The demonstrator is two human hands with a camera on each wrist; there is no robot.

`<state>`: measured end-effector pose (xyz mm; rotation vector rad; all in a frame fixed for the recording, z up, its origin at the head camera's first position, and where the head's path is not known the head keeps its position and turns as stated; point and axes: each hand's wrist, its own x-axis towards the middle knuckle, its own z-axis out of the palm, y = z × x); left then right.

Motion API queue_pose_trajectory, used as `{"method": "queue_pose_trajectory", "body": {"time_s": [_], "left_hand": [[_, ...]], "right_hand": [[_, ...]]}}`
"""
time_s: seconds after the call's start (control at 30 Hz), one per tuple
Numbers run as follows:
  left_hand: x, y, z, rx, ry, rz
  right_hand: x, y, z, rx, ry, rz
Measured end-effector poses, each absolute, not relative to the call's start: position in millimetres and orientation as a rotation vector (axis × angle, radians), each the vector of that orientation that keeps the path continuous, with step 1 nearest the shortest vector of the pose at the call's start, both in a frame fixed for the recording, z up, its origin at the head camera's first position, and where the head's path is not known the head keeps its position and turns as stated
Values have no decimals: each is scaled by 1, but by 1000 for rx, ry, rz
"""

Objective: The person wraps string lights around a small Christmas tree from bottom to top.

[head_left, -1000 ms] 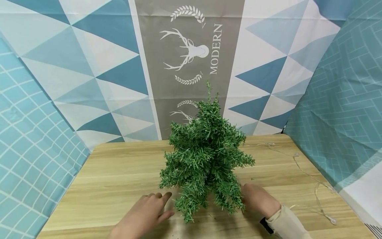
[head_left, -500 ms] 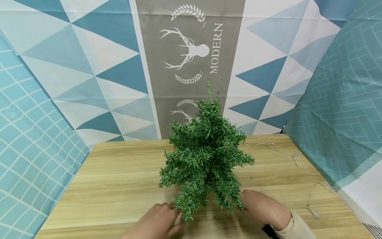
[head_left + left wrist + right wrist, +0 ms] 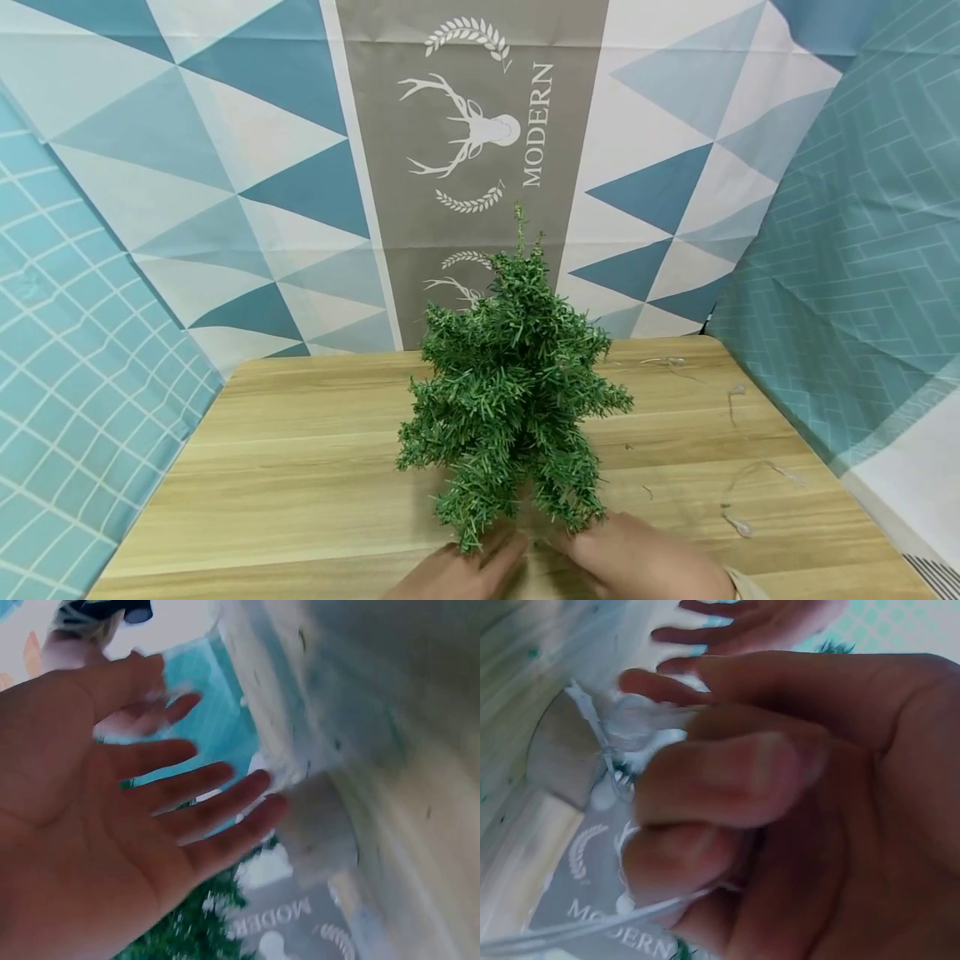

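A small artificial Christmas tree (image 3: 513,392) stands upright on the wooden table. Its pale round base (image 3: 319,829) shows in the left wrist view. Near the lowest front branches is my left hand (image 3: 465,571), its fingers fairly straight and holding nothing that I can see. Close beside it, my right hand (image 3: 641,562) has its fingers curled round the thin clear wire of a string of lights (image 3: 592,930). A clear bulb (image 3: 626,724) of the string lies near the right fingertips in the right wrist view. Branches partly cover the fingertips in the head view.
More of the light string trails over the table's right side, with a bulb (image 3: 741,527) near the front. Small green needle bits (image 3: 647,492) lie on the wood (image 3: 285,483). A patterned cloth (image 3: 300,167) hangs behind, with blue cloths at both sides.
My left hand has moved right, under the front of the tree. My right hand has come nearer to it, and the string's bulbs on the right have slid left. The tree stays put.
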<state>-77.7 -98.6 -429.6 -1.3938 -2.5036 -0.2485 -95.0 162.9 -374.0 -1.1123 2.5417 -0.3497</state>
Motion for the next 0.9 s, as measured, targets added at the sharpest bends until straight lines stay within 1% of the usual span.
{"method": "queue_pose_trajectory", "body": {"time_s": [0.1,0.17,0.23,0.4,0.6,0.77,0.9], "left_hand": [[-75,-90,-432,-1414,-2437,-229],[-72,-86,-432,-1381,-2404,-308],[-71,-83,-432,-1318,-2316,-404],[-69,-77,-433,-1183,-2179,-452],[-68,-74,-435,-1220,-2217,-462],[-68,-73,-432,-1208,-2225,-513],[-69,-73,-432,-1213,-2175,-471]], "right_hand": [[-93,160,-375,-1306,2486,-454],[-92,159,-376,-1424,2486,-487],[-89,159,-377,-1489,2496,-503],[-81,156,-375,-1534,2571,-458],[-76,158,-367,-1635,2610,-451],[-78,164,-358,-1665,2552,-570],[-77,167,-352,-1688,2631,-538]]}}
